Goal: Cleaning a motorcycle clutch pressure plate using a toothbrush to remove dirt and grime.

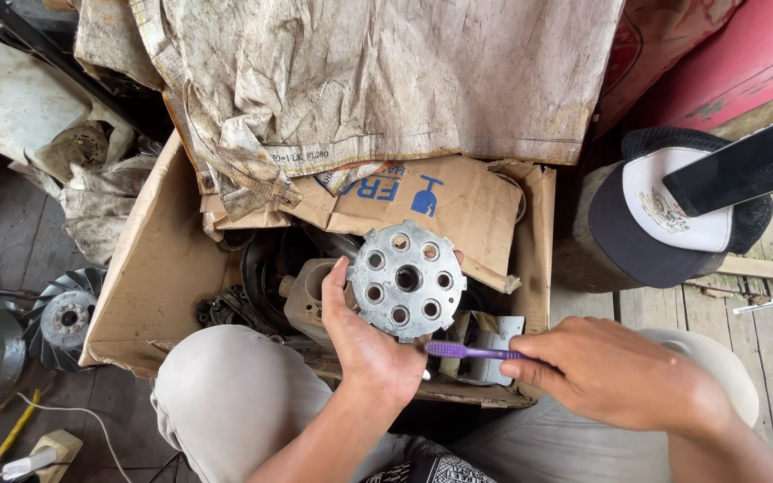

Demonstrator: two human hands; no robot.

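The left hand (364, 344) is curled around the lower left rim of a round silver metal disc (407, 280) that has a ring of holes and a notched edge, thumb up its left side and the remaining fingers hidden behind, so it holds the disc upright over the near edge of an open cardboard box (149, 268). The right hand (601, 371) is closed in a pinch on the handle of a purple toothbrush (467, 351), whose head end reaches the disc's lower rim just beside the left palm; the bristles themselves cannot be made out. The grip takes only one side of the disc, so pressure from the brush could turn or tip it in the hand, and a slip would likely drop it onto the dark engine parts (270, 286) and the pale cylinder (310, 295) packed in the box below, or onto the knee in light trousers (225, 394) at the box's near left corner. The notched rim could also scrape the palm if the disc twists. Beyond the box's right wall a phone (744, 165) leans on a black and white cap (673, 215) well apart from the hands, and at the far edge a stained cloth (360, 80) drapes over the flaps; a finned fan wheel (64, 313) lies on the floor off the left wall.
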